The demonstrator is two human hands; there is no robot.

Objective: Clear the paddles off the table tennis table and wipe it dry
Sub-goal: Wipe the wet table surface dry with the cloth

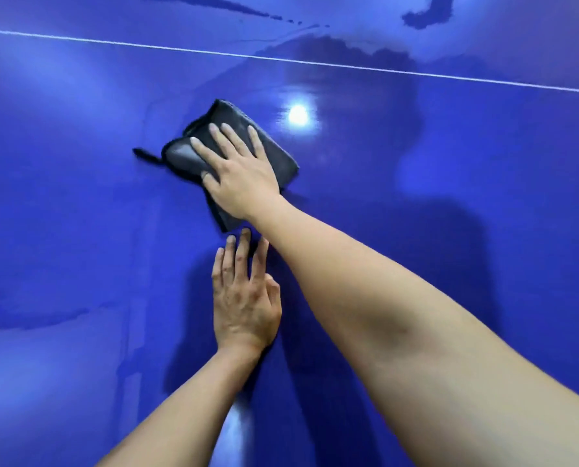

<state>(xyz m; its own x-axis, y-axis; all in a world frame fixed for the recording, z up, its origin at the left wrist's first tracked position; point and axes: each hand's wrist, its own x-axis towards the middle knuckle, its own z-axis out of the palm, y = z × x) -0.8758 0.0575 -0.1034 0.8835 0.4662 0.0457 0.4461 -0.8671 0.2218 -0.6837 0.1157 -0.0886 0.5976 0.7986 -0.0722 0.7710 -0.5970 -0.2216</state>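
Note:
A folded dark grey cloth lies on the glossy blue table tennis table, left of centre. My right hand presses flat on the cloth with straight, spread fingers. My left hand rests flat on the bare table just below the cloth, fingers straight and pointing away from me. A small loop of the cloth sticks out at its left corner. No paddles are in view.
A thin white line crosses the table above the cloth. Dark wet patches and streaks show near the far edge. A lamp's reflection glares right of the cloth.

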